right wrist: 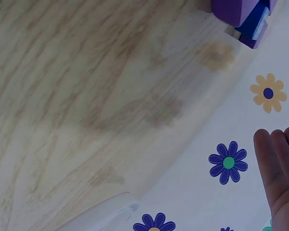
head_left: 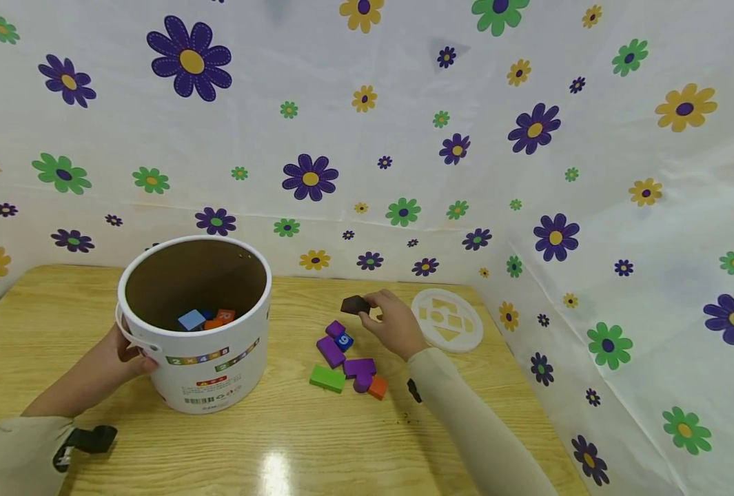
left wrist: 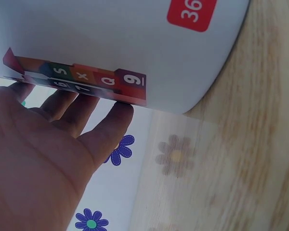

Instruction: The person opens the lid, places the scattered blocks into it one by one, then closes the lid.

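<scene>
A white bucket (head_left: 202,375) with printed sums on its wall stands upright at the left. My left hand (head_left: 115,362) rests against its left side, near the thin white handle; in the left wrist view the fingers (left wrist: 111,127) touch the printed strip. Several coloured blocks, among them a light blue one (head_left: 191,319), lie in the bucket. Over the table at the right, my right hand (head_left: 398,327) pinches a dark angular block (head_left: 354,305) between thumb and fingers. Just below it lie purple blocks (head_left: 331,351) and a blue block marked 9 (head_left: 344,341).
Nearer me on the wooden table (head_left: 218,455) are a green block (head_left: 327,378) and an orange block (head_left: 377,387). A round white lid with shaped cutouts (head_left: 419,320) lies beyond the right hand. A flower-printed sheet (head_left: 342,131) hangs behind and to the right.
</scene>
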Motion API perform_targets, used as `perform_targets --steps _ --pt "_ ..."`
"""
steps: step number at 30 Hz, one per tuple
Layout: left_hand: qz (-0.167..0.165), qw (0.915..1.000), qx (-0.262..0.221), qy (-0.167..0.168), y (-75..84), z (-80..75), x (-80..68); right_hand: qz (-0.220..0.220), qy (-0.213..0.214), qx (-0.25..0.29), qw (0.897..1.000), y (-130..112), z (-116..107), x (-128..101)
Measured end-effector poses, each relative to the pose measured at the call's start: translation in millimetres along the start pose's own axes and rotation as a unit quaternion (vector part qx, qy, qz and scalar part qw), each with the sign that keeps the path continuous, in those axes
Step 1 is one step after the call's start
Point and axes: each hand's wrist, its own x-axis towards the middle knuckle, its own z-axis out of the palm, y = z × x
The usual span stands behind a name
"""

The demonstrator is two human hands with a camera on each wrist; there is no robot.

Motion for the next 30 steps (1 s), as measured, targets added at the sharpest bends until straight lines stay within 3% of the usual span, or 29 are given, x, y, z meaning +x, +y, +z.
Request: perform_targets --steps 6,20,30 --pt "-0.013 0.9996 -0.011 -0.024 2.5 -2.0 -0.5 -0.021 0.010 0.009 1.000 -8.0 -2.7 2.1" --pt "-0.027 0.9993 0.006 -0.025 5.8 -3.1 -1.2 -0.059 0.038 0.016 0.997 -30.5 -13.1 9.3" --pt "-0.025 0.9993 0.014 -0.024 5.5 -2.8 -0.8 -0.152 0.099 0.050 0.982 -57.5 -19.9 21.3"
